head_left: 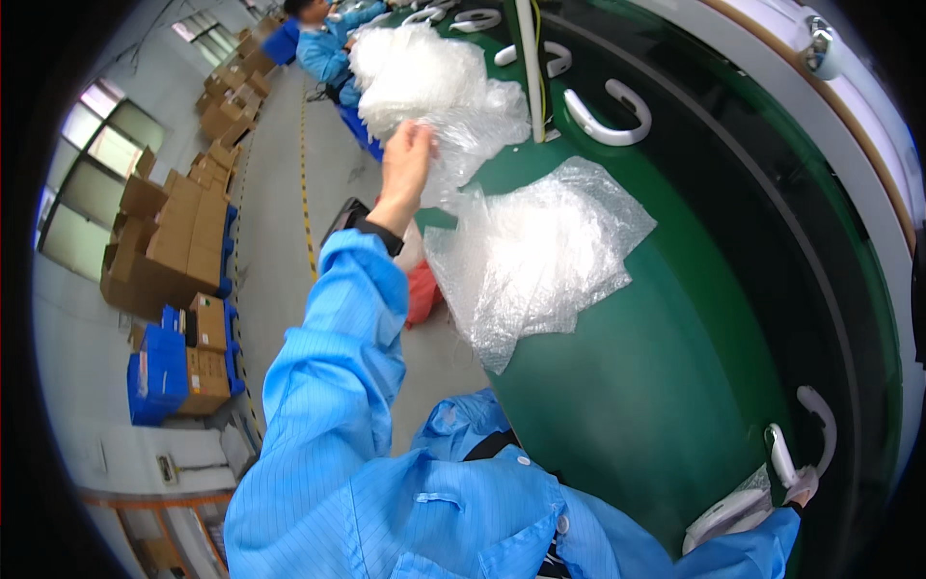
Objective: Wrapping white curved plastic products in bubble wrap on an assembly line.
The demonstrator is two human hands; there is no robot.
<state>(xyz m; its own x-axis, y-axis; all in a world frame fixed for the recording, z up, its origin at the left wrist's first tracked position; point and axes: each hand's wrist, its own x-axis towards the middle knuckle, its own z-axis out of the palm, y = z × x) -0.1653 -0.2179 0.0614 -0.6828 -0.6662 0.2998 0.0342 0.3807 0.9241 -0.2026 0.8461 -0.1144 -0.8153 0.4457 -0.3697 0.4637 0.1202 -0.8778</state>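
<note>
My left hand [409, 162] reaches out over the table's left edge, its fingers curled closed on the edge of a clear bubble wrap sheet [461, 154]. That sheet trails from the large far heap of bubble wrap [420, 72]. Nearer to me, a second stack of bubble wrap [540, 256] lies flat on the green table. At the lower right my right hand [802, 493] is mostly hidden by its sleeve and by white parts. It is beside a curved white plastic piece [821, 425] and a shorter white piece [781, 456]. A white part in clear wrap [728, 516] lies by the right sleeve.
A dark conveyor belt [762, 183] runs along the green table [617, 405], carrying curved white pieces [617, 125]. An upright post [530, 72] stands beside the far heap. Another person in blue [328, 48] works further along. Cartons [178, 232] stand on pallets at left.
</note>
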